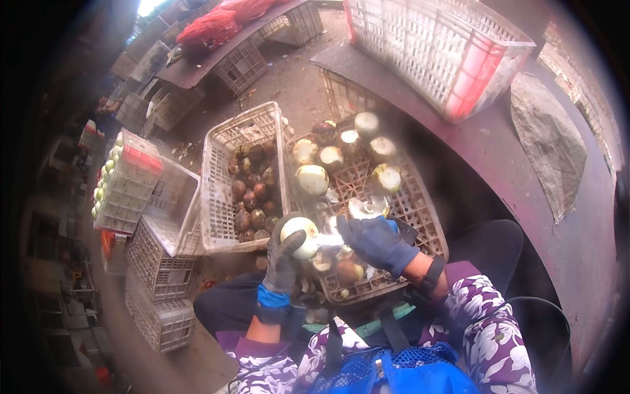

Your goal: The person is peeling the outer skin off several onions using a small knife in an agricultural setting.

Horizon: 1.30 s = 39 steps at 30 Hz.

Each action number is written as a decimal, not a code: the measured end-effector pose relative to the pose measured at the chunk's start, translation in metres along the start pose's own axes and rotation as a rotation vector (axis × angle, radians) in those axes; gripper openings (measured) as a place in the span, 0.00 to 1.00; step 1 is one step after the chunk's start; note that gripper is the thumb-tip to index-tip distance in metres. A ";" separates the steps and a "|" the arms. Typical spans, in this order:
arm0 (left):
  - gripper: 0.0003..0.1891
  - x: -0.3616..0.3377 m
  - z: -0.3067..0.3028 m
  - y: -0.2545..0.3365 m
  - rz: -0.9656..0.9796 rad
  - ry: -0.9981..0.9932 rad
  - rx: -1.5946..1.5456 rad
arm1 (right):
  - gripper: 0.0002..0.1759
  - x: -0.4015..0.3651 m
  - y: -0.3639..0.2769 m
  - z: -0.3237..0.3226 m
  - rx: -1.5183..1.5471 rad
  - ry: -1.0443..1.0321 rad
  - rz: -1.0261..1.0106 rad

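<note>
My left hand (282, 256), in a dark glove with a blue cuff, is wrapped round a round, pale, partly peeled fruit (303, 238). My right hand (384, 244), also gloved, grips a knife (330, 240) whose bright blade points left and meets the fruit's right side. Below both hands lies an upturned plastic crate (420, 217) with a lattice surface. Several part-peeled fruits with white flesh stand on its far half, among them a large pale one (312, 179). White peelings (369, 207) lie just beyond my right hand, and a brown fruit (349, 270) sits nearer me.
To the left, a plastic crate (209, 164) holds several reddish-brown unpeeled fruits (257, 192). Stacked crates (157, 262) stand farther left, one filled with pale round produce (108, 171). A table (485, 151) on the right bears a large white-and-red crate (420, 49) and a cloth (551, 144).
</note>
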<state>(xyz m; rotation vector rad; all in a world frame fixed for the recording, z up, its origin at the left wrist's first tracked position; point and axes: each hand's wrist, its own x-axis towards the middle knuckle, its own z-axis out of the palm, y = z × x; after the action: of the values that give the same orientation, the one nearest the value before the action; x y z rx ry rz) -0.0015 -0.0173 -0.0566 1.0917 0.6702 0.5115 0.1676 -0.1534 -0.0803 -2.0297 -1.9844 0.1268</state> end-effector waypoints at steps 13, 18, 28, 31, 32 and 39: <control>0.30 0.003 -0.004 -0.002 -0.343 -0.073 -0.588 | 0.19 0.006 0.001 0.001 -0.003 0.086 0.147; 0.34 0.007 -0.006 -0.012 -0.229 0.019 -0.539 | 0.15 0.010 0.007 -0.004 0.464 0.105 0.214; 0.35 0.005 -0.013 0.002 -0.076 -0.079 -0.556 | 0.09 0.000 -0.014 -0.037 0.507 -0.147 0.069; 0.36 0.004 -0.011 0.002 -0.037 -0.111 -0.464 | 0.08 0.001 -0.011 -0.039 0.516 -0.196 0.043; 0.37 0.002 -0.010 0.004 -0.023 -0.122 -0.410 | 0.08 0.001 -0.010 -0.038 0.514 -0.208 0.033; 0.35 -0.003 0.002 0.003 -0.037 -0.089 -0.312 | 0.09 -0.002 -0.014 -0.040 0.479 -0.235 0.078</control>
<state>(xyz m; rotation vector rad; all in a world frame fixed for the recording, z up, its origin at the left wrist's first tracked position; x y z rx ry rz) -0.0022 -0.0195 -0.0521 0.8019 0.5119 0.5135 0.1652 -0.1618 -0.0389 -1.8360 -1.7758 0.8083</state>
